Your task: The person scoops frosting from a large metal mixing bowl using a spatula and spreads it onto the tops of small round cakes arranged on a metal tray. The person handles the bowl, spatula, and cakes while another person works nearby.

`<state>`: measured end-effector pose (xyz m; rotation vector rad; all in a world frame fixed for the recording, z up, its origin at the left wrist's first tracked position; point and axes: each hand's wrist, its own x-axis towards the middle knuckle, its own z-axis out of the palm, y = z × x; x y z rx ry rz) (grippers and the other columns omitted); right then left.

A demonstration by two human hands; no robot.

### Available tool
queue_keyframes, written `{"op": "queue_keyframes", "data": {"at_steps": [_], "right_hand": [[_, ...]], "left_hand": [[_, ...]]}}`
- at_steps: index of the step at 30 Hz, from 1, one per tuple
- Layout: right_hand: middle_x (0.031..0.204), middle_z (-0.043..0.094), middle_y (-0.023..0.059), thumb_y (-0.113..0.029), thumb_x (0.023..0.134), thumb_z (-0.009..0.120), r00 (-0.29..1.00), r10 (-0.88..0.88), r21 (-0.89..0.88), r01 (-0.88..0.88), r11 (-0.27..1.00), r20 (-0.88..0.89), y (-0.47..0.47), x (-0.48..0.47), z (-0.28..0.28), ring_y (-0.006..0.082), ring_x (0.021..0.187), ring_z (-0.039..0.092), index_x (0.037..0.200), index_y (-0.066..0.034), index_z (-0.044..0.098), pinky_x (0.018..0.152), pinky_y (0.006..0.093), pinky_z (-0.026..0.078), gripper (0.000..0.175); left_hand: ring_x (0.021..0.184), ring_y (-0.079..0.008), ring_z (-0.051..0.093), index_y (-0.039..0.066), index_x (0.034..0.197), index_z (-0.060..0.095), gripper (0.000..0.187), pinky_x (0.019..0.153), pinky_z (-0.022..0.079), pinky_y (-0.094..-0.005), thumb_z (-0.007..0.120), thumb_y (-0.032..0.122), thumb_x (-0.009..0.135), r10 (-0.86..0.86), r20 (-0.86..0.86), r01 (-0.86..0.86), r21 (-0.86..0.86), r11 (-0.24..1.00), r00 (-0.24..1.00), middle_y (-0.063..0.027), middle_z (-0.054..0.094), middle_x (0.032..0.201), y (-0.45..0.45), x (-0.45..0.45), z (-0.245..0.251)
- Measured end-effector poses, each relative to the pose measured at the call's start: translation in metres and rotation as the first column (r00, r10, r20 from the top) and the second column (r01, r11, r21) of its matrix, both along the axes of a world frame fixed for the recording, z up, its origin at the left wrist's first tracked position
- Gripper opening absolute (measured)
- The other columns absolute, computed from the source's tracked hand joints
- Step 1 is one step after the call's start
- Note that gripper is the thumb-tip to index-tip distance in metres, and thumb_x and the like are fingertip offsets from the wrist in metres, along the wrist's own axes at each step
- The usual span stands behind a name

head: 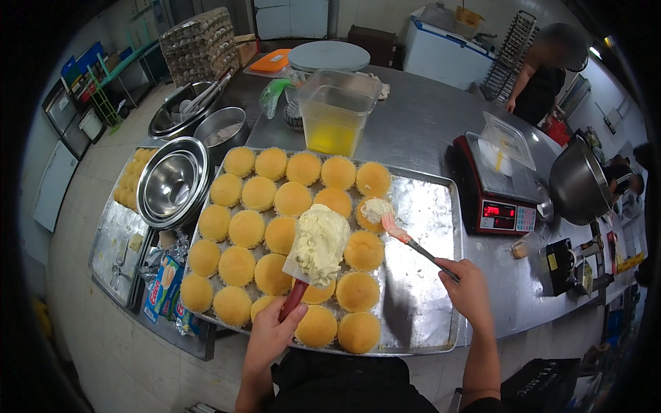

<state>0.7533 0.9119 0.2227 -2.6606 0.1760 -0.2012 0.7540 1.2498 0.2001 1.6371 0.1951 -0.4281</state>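
My left hand [276, 330] grips the red handle of a white-bladed spatula [294, 269]. A thick mound of pale yellow cream [323, 242] rests on its blade, above the rows of buns. In my right hand [467, 286] is a brush [413, 242] with pinkish bristles and a dark handle. Its bristles touch a dab of cream [377, 209] on one round bun in the rightmost row. Several golden buns in paper liners [302, 169] fill most of a metal baking tray [421, 289]; the tray's right part shows bare metal. The spatula and cream hide some buns.
Behind the tray stands a clear plastic container [335, 113] with yellow liquid. A red digital scale [498, 186] and a steel mixing bowl [578, 180] are at right. Nested steel bowls [173, 183] and a blue cheese box [164, 289] lie at left. A person [542, 77] stands far right.
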Motion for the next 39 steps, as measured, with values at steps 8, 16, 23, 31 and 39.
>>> {"op": "queue_keyframes", "data": {"at_steps": [8, 16, 23, 31, 39], "right_hand": [[0.072, 0.057, 0.0142, -0.013, 0.082, 0.064, 0.995, -0.049, 0.1, 0.041, 0.994, 0.082, 0.011, 0.015, -0.013, 0.0305, 0.066, 0.057, 0.104, -0.0111, 0.068, 0.061, 0.0367, 0.045, 0.022], [0.073, 0.065, 0.0096, -0.018, 0.085, 0.064, 0.994, -0.004, 0.468, 0.056, 0.882, -0.112, 0.001, -0.004, 0.004, 0.0136, 0.055, 0.054, 0.112, -0.0085, 0.066, 0.053, 0.0278, 0.044, 0.029], [0.069, 0.065, 0.0058, -0.019, 0.087, 0.061, 0.929, -0.008, 0.501, 0.207, 0.84, -0.37, -0.023, 0.03, -0.001, 0.0069, 0.048, 0.049, 0.114, -0.0048, 0.064, 0.047, 0.0231, 0.041, 0.03], [0.074, 0.067, 0.0127, -0.016, 0.086, 0.062, 0.979, -0.202, 0.339, 0.195, 0.92, -0.014, -0.028, 0.01, -0.006, 0.0126, 0.06, 0.06, 0.109, -0.0041, 0.066, 0.057, 0.0268, 0.045, 0.026], [0.072, 0.059, 0.011, -0.016, 0.085, 0.061, 0.977, -0.154, -0.059, 0.164, 0.985, 0.146, 0.033, -0.009, -0.044, 0.0289, 0.062, 0.059, 0.107, -0.0173, 0.068, 0.059, 0.0387, 0.047, 0.023]], "left_hand": [[0.047, -0.0024, 0.041, 0.001, 0.087, 0.056, 0.026, 0.042, 0.033, -0.0202, 0.062, 0.026, 0.089, -0.031, 0.006, 0.03, 0.031, 0.999, 1.0, 0.0038, 0.046, 0.059, -0.004, 0.003, 0.001], [0.046, -0.0024, 0.041, 0.001, 0.087, 0.056, 0.026, 0.041, 0.033, -0.0203, 0.063, 0.026, 0.089, -0.025, -0.038, 0.025, -0.006, 1.0, 0.999, 0.0038, 0.046, 0.058, -0.007, 0.006, 0.0], [0.046, -0.0022, 0.041, 0.001, 0.086, 0.056, 0.025, 0.041, 0.033, -0.02, 0.063, 0.025, 0.089, -0.006, -0.002, 0.006, -0.038, 0.999, 1.0, 0.0038, 0.047, 0.059, -0.005, 0.003, 0.0], [0.046, -0.0022, 0.041, 0.001, 0.088, 0.056, 0.025, 0.041, 0.033, -0.0198, 0.063, 0.026, 0.089, 0.009, -0.023, -0.009, -0.03, 1.0, 1.0, 0.0038, 0.047, 0.06, -0.003, 0.0, 0.0], [0.046, -0.0024, 0.041, 0.001, 0.087, 0.056, 0.026, 0.041, 0.033, -0.0199, 0.063, 0.025, 0.089, 0.016, -0.017, -0.016, -0.033, 0.999, 1.0, 0.0037, 0.047, 0.06, -0.003, 0.001, 0.001]]}}
